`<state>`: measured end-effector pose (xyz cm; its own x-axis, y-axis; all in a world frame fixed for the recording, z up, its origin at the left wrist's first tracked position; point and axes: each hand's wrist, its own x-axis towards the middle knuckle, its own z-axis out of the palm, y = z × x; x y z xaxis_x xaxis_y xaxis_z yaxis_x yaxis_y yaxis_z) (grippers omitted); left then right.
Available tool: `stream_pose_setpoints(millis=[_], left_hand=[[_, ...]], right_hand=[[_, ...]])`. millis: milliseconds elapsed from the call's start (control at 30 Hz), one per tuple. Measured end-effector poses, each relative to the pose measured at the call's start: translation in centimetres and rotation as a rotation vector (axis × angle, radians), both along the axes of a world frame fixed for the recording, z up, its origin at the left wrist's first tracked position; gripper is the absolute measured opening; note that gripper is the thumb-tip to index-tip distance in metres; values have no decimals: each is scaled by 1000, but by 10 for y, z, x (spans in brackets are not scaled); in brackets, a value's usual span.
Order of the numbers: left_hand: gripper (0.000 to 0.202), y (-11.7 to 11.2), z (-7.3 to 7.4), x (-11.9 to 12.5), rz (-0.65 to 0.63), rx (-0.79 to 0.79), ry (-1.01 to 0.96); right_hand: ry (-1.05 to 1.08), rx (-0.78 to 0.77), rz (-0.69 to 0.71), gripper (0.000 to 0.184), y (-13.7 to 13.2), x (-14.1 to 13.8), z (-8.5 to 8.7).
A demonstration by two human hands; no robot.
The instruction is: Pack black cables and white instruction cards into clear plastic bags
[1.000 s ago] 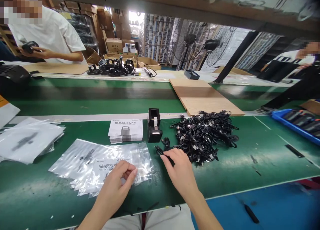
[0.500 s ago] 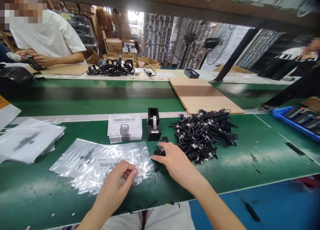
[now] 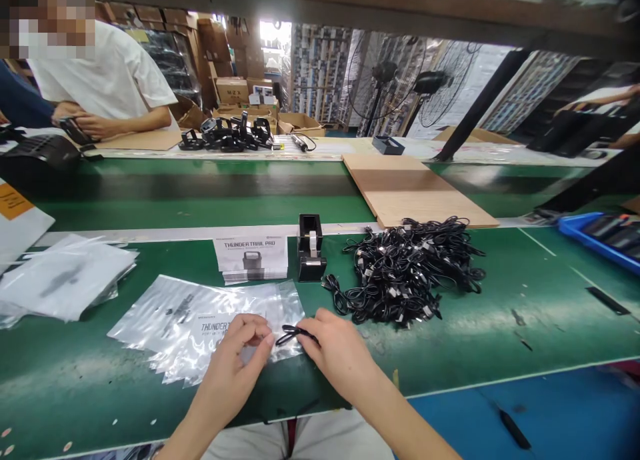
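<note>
My left hand (image 3: 239,358) pinches the open edge of a clear plastic bag (image 3: 273,317) that holds a "Thunder Trail Pro" leaflet; it lies on top of a fanned stack of such bags (image 3: 165,320). My right hand (image 3: 336,353) grips a small coiled black cable (image 3: 291,334) and holds it at the mouth of the bag, close to my left fingers. A big heap of the same black cables (image 3: 410,270) lies just to the right. A stack of leaflets (image 3: 251,255) and a black tape dispenser (image 3: 310,248) stand behind the bags.
More clear bags (image 3: 63,280) lie at the left. A cardboard sheet (image 3: 415,190) lies beyond the cables, a blue tray (image 3: 603,240) at the right edge. Across the green belt (image 3: 200,203), a person in a white shirt (image 3: 100,80) handles a black item near black parts (image 3: 227,133).
My right hand picked a coiled cable from beside the heap and carried it left to the bag's mouth. My left hand kept its pinch on the bag.
</note>
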<state>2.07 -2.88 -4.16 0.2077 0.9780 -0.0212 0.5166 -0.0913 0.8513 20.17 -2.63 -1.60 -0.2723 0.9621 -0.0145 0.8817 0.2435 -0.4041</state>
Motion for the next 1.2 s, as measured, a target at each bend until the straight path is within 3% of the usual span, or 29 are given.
stream_pose_setpoints(millis=[133,267,400,500,567,667,833,933,1033,1133,1200], left_hand=[[19,-6,3,7,44,34,46],[18,-13,12,15,106,30,-12],[20,-12,19,11,151,-21,-129],[22,-6,24,5,167,-9,-183],[22,-3,29,2,164,21,-203],[20,1,39,-3,185,79,-240],[28,8,50,-24,287,167,-478],[61,13,50,-39,205,128,-589],[84,16,49,-45,50,-32,-591],[84,16,48,-40,-114,-153,-652],[71,14,47,-33,-175,-216,-700]], right_hand=[[-56,34,-16,12,3,-15,4],[255,-66,-113,13,4,-25,3],[651,-319,104,32,0,-17,12],[645,-362,281,33,1,-12,27],[544,-290,357,22,5,-14,36],[301,-58,380,7,17,-27,51],[218,116,575,18,37,-43,96],[287,176,604,10,41,-44,123],[382,128,655,9,39,-41,136],[423,54,674,8,35,-35,136],[434,9,675,8,33,-27,135]])
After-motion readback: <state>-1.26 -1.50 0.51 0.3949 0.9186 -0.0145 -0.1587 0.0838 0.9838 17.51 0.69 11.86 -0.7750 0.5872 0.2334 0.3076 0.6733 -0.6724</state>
